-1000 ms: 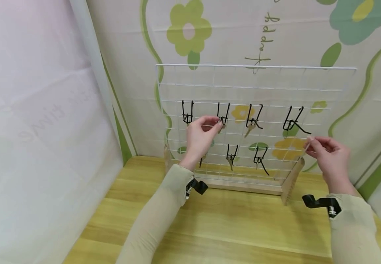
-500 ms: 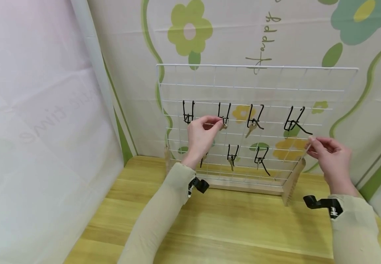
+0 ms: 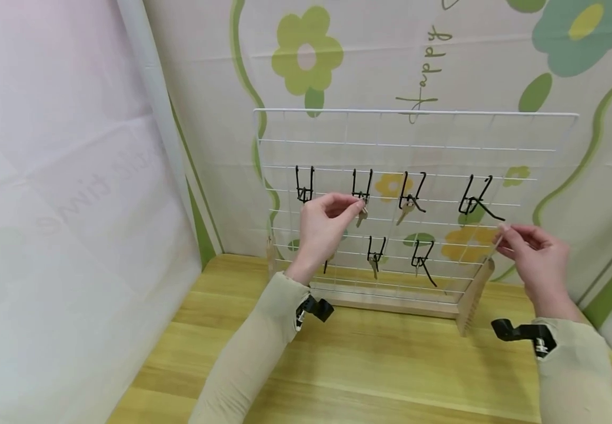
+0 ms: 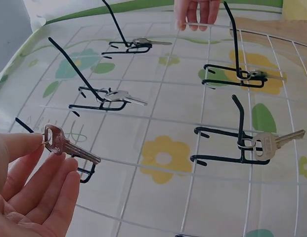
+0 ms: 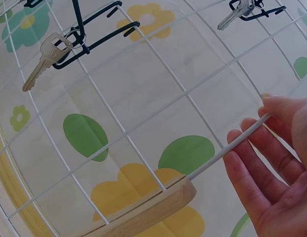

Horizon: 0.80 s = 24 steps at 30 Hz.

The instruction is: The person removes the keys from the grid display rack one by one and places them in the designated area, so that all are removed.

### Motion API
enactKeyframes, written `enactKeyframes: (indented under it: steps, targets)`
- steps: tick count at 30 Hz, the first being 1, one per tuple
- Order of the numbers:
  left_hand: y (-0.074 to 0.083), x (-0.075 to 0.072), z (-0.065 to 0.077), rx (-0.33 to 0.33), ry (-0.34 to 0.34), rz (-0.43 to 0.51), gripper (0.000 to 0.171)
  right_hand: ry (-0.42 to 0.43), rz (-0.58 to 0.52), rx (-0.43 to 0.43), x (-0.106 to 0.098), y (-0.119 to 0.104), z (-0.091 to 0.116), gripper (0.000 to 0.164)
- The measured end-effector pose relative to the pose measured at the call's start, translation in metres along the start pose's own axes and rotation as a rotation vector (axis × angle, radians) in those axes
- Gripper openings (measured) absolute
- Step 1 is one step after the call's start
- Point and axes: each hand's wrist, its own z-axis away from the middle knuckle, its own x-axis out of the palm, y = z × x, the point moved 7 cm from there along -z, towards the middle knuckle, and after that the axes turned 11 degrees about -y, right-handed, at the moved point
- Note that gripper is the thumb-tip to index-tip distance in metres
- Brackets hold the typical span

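Observation:
In the head view my left hand (image 3: 327,227) is at the second hook (image 3: 361,184) of the upper row on a white wire grid (image 3: 417,112). Thumb and forefinger pinch the small ring of a key (image 4: 59,140), whose blade points away from the palm in the left wrist view. That hook lies partly hidden behind the fingers. At the grid's right side, my right hand (image 3: 539,259) holds the edge wire (image 5: 242,134) between thumb and fingers. Another key (image 5: 44,57) hangs by its ring from a lower hook in the right wrist view.
Several black hooks with keys hang in two rows, among them the far right upper hook (image 3: 475,197). A wooden stand (image 3: 475,297) supports the grid on the wood-patterned table (image 3: 380,365). Behind it hangs a flowered curtain (image 3: 205,76), with a pale sheet (image 3: 62,235) at left.
The key at my left fingertips shows more fully below them now, and the hand has shifted slightly. My right hand keeps its hold on the grid edge. The head view has tilted a little.

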Motion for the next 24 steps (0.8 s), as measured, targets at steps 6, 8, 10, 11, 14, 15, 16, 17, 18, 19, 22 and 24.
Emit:
enactKeyframes:
  steps: [6, 8, 10, 11, 14, 15, 16, 17, 18, 19, 22, 24]
  targets:
    - [0.012, -0.003, 0.007, 0.054, -0.003, 0.021, 0.011, 0.005, 0.018, 0.027, 0.000, 0.000, -0.001, 0.022]
    - [0.018, -0.005, 0.009, 0.073, 0.002, 0.025, 0.012, 0.004, 0.018, 0.035, 0.001, -0.001, -0.002, 0.022]
    - [0.024, -0.007, 0.011, 0.091, 0.007, 0.031, 0.012, 0.005, 0.006, 0.029, 0.001, -0.002, -0.003, 0.020]
    - [0.027, -0.007, 0.013, 0.101, 0.009, 0.033, 0.013, 0.008, -0.004, 0.026, 0.001, -0.002, -0.003, 0.018]
    - [0.035, -0.008, 0.018, 0.123, 0.005, 0.044, 0.014, 0.007, -0.027, 0.009, 0.002, -0.004, -0.003, 0.015]
    - [0.037, -0.008, 0.020, 0.127, 0.001, 0.044, 0.014, 0.006, -0.028, 0.002, 0.002, -0.005, -0.003, 0.015]
    - [0.038, -0.008, 0.022, 0.129, -0.004, 0.046, 0.014, 0.004, -0.027, -0.001, 0.002, -0.005, -0.003, 0.016]
    - [0.038, -0.009, 0.024, 0.127, -0.009, 0.046, 0.014, 0.002, -0.024, -0.002, 0.002, -0.005, -0.003, 0.017]
    - [0.038, -0.009, 0.027, 0.119, -0.016, 0.048, 0.013, -0.001, -0.019, -0.005, 0.002, -0.005, -0.002, 0.018]
    - [0.036, -0.009, 0.030, 0.110, -0.023, 0.049, 0.013, -0.003, -0.018, -0.006, 0.002, -0.005, -0.002, 0.019]
    - [0.030, -0.011, 0.040, 0.065, -0.050, 0.052, 0.012, -0.006, -0.010, -0.010, 0.002, -0.003, -0.002, 0.020]
    - [0.022, -0.013, 0.048, 0.024, -0.069, 0.042, 0.012, -0.006, -0.012, -0.009, 0.001, -0.002, -0.002, 0.020]
